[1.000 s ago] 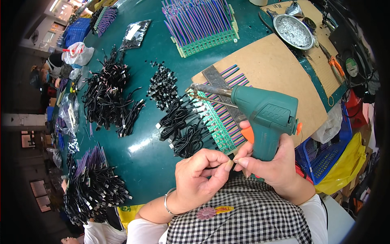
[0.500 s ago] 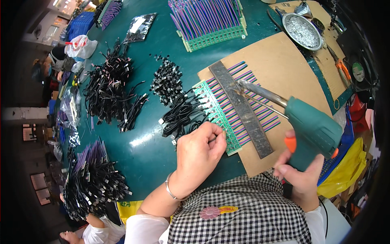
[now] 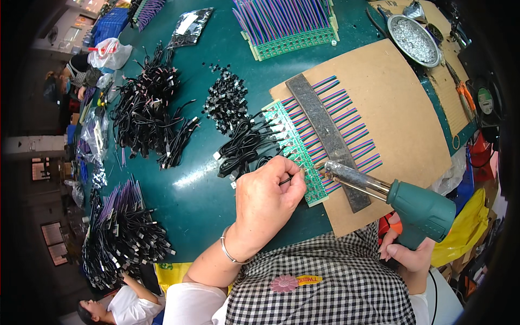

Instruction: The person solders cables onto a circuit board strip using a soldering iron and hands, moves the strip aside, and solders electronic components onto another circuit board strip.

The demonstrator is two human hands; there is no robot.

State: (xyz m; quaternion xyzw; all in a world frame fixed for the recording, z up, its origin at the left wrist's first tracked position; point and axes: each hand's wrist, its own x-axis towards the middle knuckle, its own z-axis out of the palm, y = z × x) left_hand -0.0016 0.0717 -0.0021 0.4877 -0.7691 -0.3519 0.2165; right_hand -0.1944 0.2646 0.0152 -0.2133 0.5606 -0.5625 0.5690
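My left hand [image 3: 265, 197] is closed in a pinch on a thin black cable [image 3: 285, 180], its end at the near part of a green circuit board panel [image 3: 280, 129]. My right hand [image 3: 414, 257] grips a green soldering gun [image 3: 425, 208] with an orange trigger. The gun's metal tip points left, close to the panel's edge and my left fingertips; whether it touches is unclear. Striped ribbon wires [image 3: 352, 116] run right from the panel, under a dark flat bar [image 3: 319, 122]. Black cables [image 3: 241, 146] lie along the panel's left side, several joined to it.
Cardboard [image 3: 384, 81] lies beneath the wires. Small black parts [image 3: 225, 103] are heaped left of the panel, near cable bundles [image 3: 143, 114]. Another wired panel [image 3: 295, 43] lies at the back. A metal bowl [image 3: 414, 40] and orange-handled pliers [image 3: 465, 97] are far right. Another person [image 3: 127, 303] sits lower left.
The soldering gun has come nearer to me, its tip shifting from over the bar to beside the panel's near edge. My left hand keeps its pinch on the cable.
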